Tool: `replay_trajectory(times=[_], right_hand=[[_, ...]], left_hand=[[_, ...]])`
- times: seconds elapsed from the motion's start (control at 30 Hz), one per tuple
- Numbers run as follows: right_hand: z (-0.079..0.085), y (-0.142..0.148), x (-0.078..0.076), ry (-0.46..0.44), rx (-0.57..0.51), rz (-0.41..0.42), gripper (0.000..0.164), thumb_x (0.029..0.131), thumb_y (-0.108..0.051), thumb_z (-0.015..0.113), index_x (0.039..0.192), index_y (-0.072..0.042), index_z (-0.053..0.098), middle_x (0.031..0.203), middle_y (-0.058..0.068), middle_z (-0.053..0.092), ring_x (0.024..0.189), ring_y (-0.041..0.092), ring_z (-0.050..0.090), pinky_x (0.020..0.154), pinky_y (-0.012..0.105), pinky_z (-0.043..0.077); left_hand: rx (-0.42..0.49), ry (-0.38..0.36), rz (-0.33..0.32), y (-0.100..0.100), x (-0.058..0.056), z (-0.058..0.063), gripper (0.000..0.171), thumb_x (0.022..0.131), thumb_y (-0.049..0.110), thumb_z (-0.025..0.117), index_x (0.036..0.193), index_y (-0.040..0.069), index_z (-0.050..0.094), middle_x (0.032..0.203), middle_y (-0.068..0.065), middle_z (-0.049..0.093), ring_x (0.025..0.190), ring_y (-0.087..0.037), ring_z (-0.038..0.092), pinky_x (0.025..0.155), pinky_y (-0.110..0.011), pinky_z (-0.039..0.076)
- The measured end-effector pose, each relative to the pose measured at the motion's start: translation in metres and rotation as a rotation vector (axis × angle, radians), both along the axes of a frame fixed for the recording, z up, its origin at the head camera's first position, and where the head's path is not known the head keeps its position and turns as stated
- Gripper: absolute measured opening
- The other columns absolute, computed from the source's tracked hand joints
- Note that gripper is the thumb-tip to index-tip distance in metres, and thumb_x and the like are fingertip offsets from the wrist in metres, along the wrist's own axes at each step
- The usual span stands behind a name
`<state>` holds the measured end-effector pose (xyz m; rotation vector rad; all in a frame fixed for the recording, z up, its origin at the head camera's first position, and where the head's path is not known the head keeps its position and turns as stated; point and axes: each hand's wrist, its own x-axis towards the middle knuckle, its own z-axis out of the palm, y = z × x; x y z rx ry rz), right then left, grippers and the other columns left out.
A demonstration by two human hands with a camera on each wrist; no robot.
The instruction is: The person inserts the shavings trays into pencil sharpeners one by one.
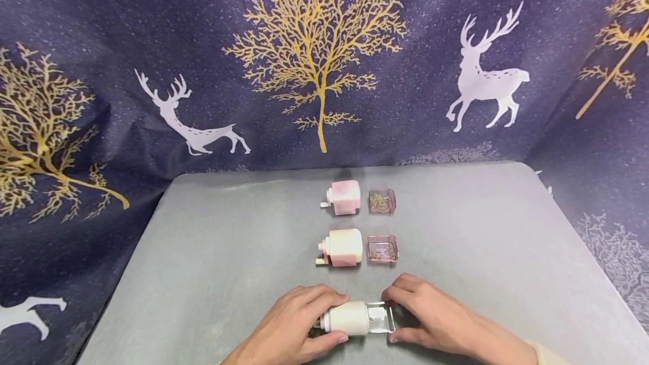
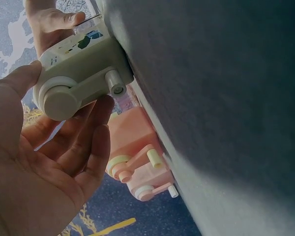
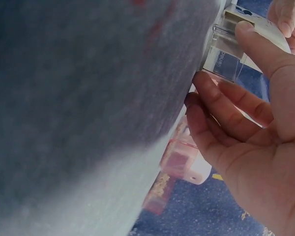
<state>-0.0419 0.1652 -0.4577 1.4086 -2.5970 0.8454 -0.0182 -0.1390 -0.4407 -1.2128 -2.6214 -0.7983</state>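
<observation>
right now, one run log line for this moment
left hand: grips pale sharpener; right hand: pinches clear drawer; beyond: pink sharpener, two-tone sharpener; beside them: near pink drawer, far pink drawer

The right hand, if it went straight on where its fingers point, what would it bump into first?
Probably the clear drawer, which the right hand holds between thumb and fingers. Next in that line is the white sharpener; exact depth is hard to judge.
</observation>
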Motion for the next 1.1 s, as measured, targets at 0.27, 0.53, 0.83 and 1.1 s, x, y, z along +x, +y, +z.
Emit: replay_trajectory(times=[0.27,0.53,0.83,1.1], right_hand=[[0.0,-0.001,0.0,-0.009,0.005,0.0,0.046,0.077,-0.047,0.078,0.11,-0.02,0.063,0.1,-0.014,0.055,0.086,0.002,0.052,0.071,0.018,0.049],[0.001,-0.006,-0.001,-0.023,-0.011,0.022,0.046,0.078,-0.048,0.077,0.109,-0.018,0.063,0.1,-0.013,0.056,0.085,0.003,0.052,0.071,0.018,0.049],[0.0,-0.01,-0.002,-0.032,-0.016,0.035,0.045,0.078,-0.049,0.077,0.109,-0.02,0.063,0.1,-0.015,0.056,0.085,0.002,0.052,0.071,0.018,0.048],[0.001,-0.013,-0.002,-0.026,-0.02,0.034,0.046,0.078,-0.048,0.077,0.109,-0.018,0.064,0.099,-0.014,0.055,0.084,0.002,0.052,0.07,0.016,0.047]], left_hand=[[0.011,0.006,0.006,0.001,0.0,-0.001,0.045,0.089,0.05,0.065,0.125,0.023,0.061,0.117,0.018,0.057,0.101,0.001,0.054,0.083,-0.028,0.051],[0.014,0.002,0.009,0.001,0.0,0.0,0.044,0.089,0.05,0.065,0.125,0.024,0.061,0.117,0.018,0.057,0.102,0.001,0.054,0.083,-0.029,0.051],[0.016,-0.003,0.004,0.001,0.0,-0.001,0.044,0.088,0.049,0.067,0.124,0.024,0.061,0.116,0.018,0.057,0.102,0.001,0.054,0.084,-0.028,0.051],[0.021,-0.014,0.006,0.001,0.0,-0.001,0.044,0.089,0.05,0.066,0.125,0.024,0.061,0.116,0.018,0.056,0.102,0.0,0.054,0.084,-0.029,0.051]])
